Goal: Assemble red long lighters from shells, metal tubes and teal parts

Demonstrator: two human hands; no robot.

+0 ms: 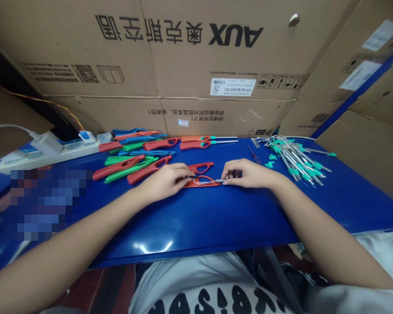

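Note:
An orange-red lighter shell half [201, 185] lies on the blue table between my hands, with a thin white wire [202, 182] running along it. My left hand [166, 181] is closed at the shell's left end, its fingertips pinching around a small dark part too small to name. Thumb and fingers of my right hand [245, 173] pinch a short metal tube [219, 180] at the shell's right end. Just behind, a second red shell half [201, 167] with a looped opening lies partly hidden by my left fingers.
Red, green and blue lighter shells [134, 170] are piled left. Two lighters with metal rods [209, 143] lie behind. Right are a screwdriver [253, 155] and a heap of metal rods with green pieces [298, 161]. A power strip [52, 152] and cardboard [183, 87] border the table.

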